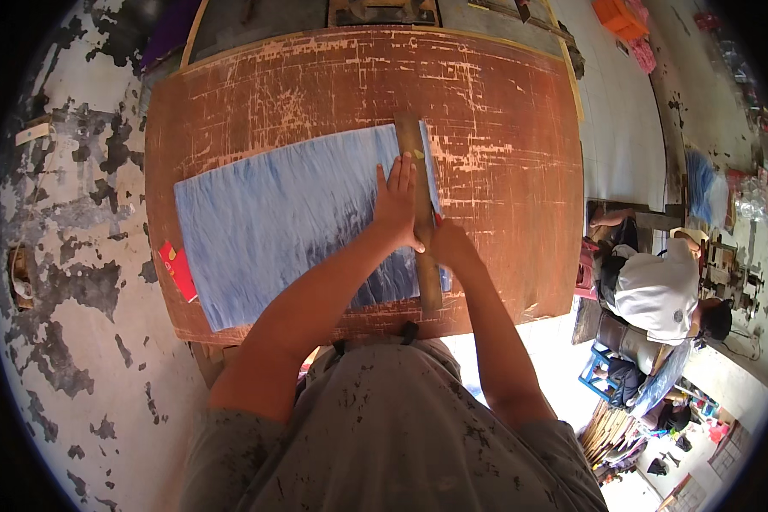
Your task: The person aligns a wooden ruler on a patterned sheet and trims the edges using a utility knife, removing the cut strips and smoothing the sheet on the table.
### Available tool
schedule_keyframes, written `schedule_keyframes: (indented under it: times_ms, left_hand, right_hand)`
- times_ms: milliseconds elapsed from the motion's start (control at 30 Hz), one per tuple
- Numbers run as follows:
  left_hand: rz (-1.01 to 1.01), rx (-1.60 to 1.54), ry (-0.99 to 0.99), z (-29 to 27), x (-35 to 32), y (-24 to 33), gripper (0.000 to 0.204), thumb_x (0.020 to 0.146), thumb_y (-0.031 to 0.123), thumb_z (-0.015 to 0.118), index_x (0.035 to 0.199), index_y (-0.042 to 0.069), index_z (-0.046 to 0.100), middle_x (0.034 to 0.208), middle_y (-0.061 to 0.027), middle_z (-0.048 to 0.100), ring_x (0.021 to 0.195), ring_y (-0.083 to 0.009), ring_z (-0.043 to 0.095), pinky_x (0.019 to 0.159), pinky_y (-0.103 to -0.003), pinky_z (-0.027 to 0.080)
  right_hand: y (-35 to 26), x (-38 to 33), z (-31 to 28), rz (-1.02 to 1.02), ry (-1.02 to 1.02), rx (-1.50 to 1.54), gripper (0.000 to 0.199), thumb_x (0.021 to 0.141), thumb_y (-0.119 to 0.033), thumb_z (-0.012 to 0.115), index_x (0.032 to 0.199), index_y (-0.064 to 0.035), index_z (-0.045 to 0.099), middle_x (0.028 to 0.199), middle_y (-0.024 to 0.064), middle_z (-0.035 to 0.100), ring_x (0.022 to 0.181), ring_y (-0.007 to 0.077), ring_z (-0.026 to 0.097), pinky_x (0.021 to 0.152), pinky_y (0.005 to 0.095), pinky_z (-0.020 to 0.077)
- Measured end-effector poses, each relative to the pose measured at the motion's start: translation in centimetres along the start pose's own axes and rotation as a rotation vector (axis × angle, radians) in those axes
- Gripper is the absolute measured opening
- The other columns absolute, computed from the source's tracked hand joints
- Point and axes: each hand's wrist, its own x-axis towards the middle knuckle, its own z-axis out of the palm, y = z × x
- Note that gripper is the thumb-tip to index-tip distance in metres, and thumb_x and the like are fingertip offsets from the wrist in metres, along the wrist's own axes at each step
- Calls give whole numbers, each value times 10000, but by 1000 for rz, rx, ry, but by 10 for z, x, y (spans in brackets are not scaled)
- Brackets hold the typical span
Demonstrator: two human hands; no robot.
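A blue-and-white streaked sheet [282,213] lies on a scratched brown board, its long side running left to right. Across its right end rests a flat brown straightedge [428,264], upright in the view. My left hand [397,205] presses down with fingers stretched, partly on the sheet and partly on the straightedge. Just right of the straightedge, my right hand [455,249] is closed around a cutter [438,219]. Only a small red part of the cutter shows; its blade is hidden. A narrow sliver of the sheet sticks out beyond the straightedge.
The brown board [520,213] is covered in pale cut lines. A red packet [177,271] lies by the sheet's left edge. A peeling wall [77,324] stands at left. At right sits another person in a white shirt [657,286], near a blue stool [600,373].
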Motion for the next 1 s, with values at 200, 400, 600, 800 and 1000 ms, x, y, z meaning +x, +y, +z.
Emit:
schedule_keyframes:
  times_ms: [200,400,600,800,1000]
  left_hand:
    - [-19,39,-46,-4,2,6,1637,538,886,792,1639,-93,77,1715,-317,-42,1599,-466,-55,1225,-719,54]
    - [2,18,-13,-3,1,5,1651,538,885,790,1621,-133,69,1700,-351,-40,1600,-464,-57,1216,-720,94]
    - [1,-6,-28,-3,-1,3,1686,508,876,810,1617,-140,49,1704,-340,-45,1602,-456,-57,1211,-732,88]
    - [3,19,-56,-6,4,6,1680,520,894,792,1632,-109,31,1713,-321,-67,1598,-459,-84,1210,-739,72]
    - [15,-1,-45,-5,0,5,1681,515,874,815,1615,-143,54,1697,-354,-63,1597,-472,-60,1215,-726,85]
  right_hand:
    - [34,-72,35,108,-5,92,365,1051,-245,446,1097,101,553,977,415,676,961,552,690,826,593,558]
    - [56,-125,63,178,-26,139,358,1067,-244,417,1090,89,546,961,416,674,934,557,690,821,608,551]
    - [61,-159,76,255,-71,142,357,1075,-255,412,1110,79,534,976,408,680,958,557,687,831,615,544]
    - [78,-169,96,283,-81,119,370,1077,-278,425,1125,69,544,970,398,686,954,550,693,837,613,545]
    - [87,-158,53,187,-132,-29,417,1089,-312,423,1081,69,593,945,374,691,915,539,695,809,624,547]
